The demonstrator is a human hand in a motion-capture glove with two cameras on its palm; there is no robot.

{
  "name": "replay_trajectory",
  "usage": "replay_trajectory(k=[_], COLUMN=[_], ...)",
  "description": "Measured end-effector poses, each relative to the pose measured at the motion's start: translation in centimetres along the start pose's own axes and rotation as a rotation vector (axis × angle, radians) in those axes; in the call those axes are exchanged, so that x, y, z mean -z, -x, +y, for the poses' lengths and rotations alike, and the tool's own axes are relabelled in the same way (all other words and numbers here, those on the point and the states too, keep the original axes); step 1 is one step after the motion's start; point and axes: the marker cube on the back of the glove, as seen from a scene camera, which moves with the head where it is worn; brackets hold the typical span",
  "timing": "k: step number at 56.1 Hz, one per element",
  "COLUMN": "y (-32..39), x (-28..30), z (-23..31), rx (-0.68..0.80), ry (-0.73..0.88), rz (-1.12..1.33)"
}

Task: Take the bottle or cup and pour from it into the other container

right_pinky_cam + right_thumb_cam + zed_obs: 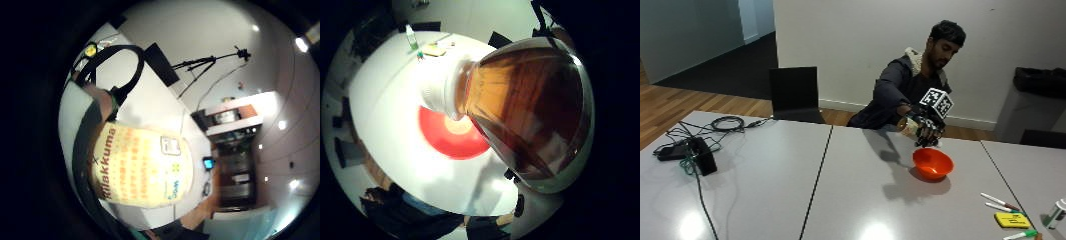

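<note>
Bottle (909, 126): held up and tipped over the orange bowl (933, 163), white cap (437, 92) seen on.
Hand (927, 128): gloved fingers are curled round the bottle.
Feel: probably heavy with brown drink, smooth, maybe slippery.
Hold: best kept round the label (142, 167).

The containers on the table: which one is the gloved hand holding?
The brown-liquid bottle, gripped by the right hand and tilted over the orange bowl, which sits untouched on the table.
</note>
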Motion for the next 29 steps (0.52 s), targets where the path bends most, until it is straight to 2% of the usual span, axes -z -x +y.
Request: replay_trajectory(k=[3, 13, 29], y=[0.2, 3.2, 4.4], x=[-0.5, -1.3, -2.1], z=[-0.7, -0.4, -1.2], rx=[0.072, 0.165, 0.185], ry=[-0.004, 0.038, 0.030], rz=[0.093, 0.255, 0.237])
